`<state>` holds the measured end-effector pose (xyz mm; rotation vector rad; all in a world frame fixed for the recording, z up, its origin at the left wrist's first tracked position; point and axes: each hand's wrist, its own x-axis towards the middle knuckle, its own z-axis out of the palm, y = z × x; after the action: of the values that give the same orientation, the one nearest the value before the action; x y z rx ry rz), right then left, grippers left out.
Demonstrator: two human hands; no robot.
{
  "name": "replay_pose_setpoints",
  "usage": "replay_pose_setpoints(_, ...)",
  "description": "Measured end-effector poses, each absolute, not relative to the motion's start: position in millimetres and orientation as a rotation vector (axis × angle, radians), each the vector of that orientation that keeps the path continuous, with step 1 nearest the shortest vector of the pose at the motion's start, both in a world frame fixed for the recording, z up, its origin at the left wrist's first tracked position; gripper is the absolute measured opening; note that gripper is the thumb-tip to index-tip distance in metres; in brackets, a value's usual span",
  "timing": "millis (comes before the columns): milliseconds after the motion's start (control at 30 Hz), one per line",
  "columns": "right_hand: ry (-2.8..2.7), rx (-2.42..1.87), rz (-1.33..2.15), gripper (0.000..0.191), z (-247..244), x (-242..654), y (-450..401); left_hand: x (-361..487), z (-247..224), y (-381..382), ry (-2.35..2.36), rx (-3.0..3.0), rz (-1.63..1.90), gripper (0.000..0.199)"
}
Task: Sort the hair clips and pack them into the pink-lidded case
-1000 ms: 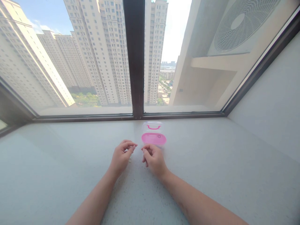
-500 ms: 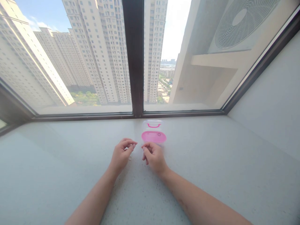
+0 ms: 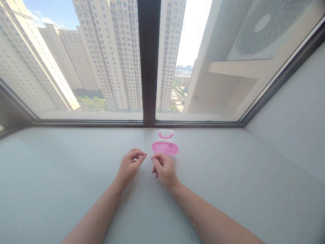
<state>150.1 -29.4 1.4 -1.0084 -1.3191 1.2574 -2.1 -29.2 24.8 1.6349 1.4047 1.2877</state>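
My left hand (image 3: 130, 165) is raised above the white sill, its thumb and forefinger pinched together. Whatever sits in that pinch is too small to make out. Facing it across a narrow gap, my right hand (image 3: 164, 168) has its thumb pressed to the forefinger, the other fingers curled under; what it holds I cannot make out either. A small pale ring (image 3: 138, 170) lies by my left thumb, partly covered by the hand. Just beyond my right hand stands an open plastic box with a pink oval tray (image 3: 162, 148), on which a small dark ring (image 3: 171, 146) rests.
Behind the tray the clear lid (image 3: 166, 131) stands up, bearing a pink handle (image 3: 165, 136). The pale speckled sill (image 3: 63, 183) runs to the dark window frame (image 3: 149, 84). A white wall (image 3: 286, 112) closes off the right side.
The view has shifted slightly. Both hands keep their pinched pose near each other, and the box and rings stay where they were on the sill.
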Motion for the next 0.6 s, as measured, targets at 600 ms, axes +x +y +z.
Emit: replay_pose_setpoints(600, -1.326, -1.021, 1.241, 0.019, 1.8, 149.4, -27.8, -5.5, 23.6, -27.7, 1.41, 1.634, 1.307, 0.022)
